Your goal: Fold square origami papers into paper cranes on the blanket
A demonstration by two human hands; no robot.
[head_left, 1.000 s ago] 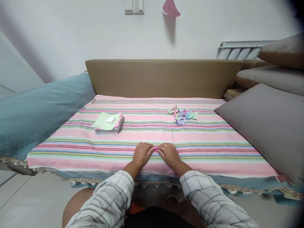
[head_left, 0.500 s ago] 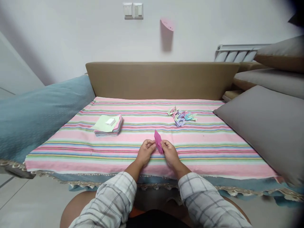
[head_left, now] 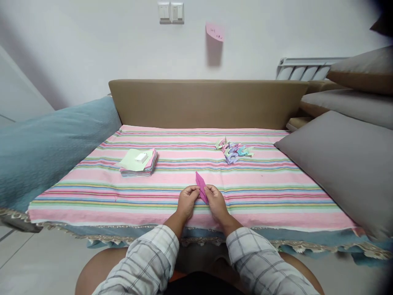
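A folded magenta paper (head_left: 201, 182) is pinched between my two hands above the front part of the striped cloth. Its pointed end sticks out away from me, tilted to the left. My left hand (head_left: 187, 200) grips the paper's left edge with thumb and forefinger. On the other side, my right hand (head_left: 216, 201) pinches its right edge, and the fingers cover part of the lower end. Beyond my hands, to the right, lies a cluster of small folded paper pieces (head_left: 232, 157) in purple, pink, green and blue.
To the left stands a stack of coloured paper sheets (head_left: 136, 172) with a small white block (head_left: 141, 157) on top. A striped cloth (head_left: 92, 180) covers the couch seat. Grey cushions (head_left: 344, 159) lie at the right, and a brown backrest (head_left: 208, 104) rises behind.
The magenta paper has tilted further left and sits slightly lower. My left fingers have closed onto its edge, and my right hand has shifted a little to the left.
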